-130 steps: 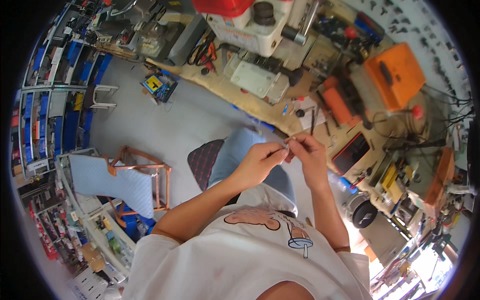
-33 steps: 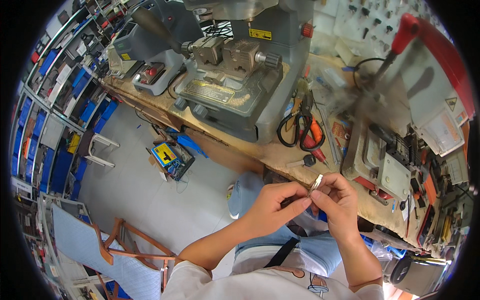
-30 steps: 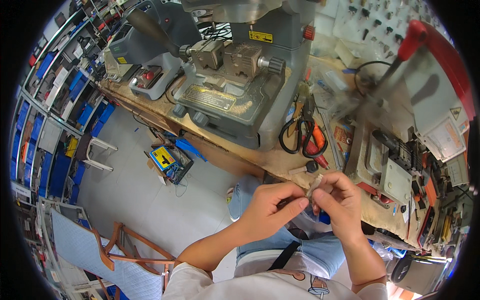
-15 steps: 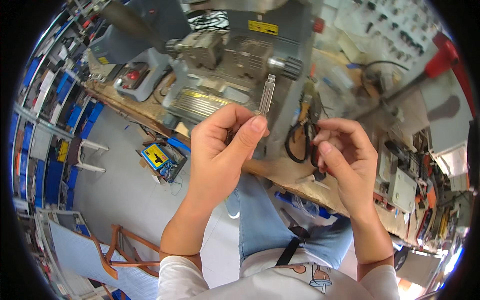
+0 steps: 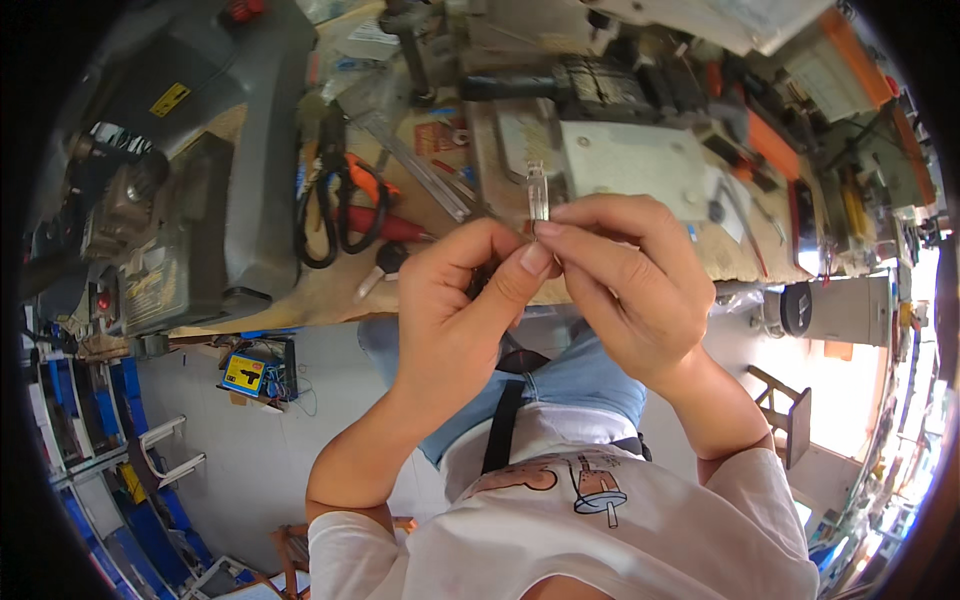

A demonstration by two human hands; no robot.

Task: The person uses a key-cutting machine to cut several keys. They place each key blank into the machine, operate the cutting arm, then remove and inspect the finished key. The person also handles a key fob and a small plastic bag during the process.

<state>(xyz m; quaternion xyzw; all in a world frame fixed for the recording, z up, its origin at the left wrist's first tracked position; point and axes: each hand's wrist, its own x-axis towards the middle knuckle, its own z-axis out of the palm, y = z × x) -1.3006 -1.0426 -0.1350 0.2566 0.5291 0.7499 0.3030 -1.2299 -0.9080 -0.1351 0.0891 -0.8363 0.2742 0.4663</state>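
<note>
Pinching hands: left hand [image 5: 455,300] and right hand [image 5: 645,285] together, fingertips on the slim metal piece [image 5: 538,190].
Metal piece: between them, near end gripped, long axis pointing away from the body; neither hand clearly nearer.
Table [image 5: 728,252]: beyond, scissors [image 5: 318,215] to the left.
Room: grey floor [image 5: 330,440], shelves [image 5: 100,480] far left.
</note>
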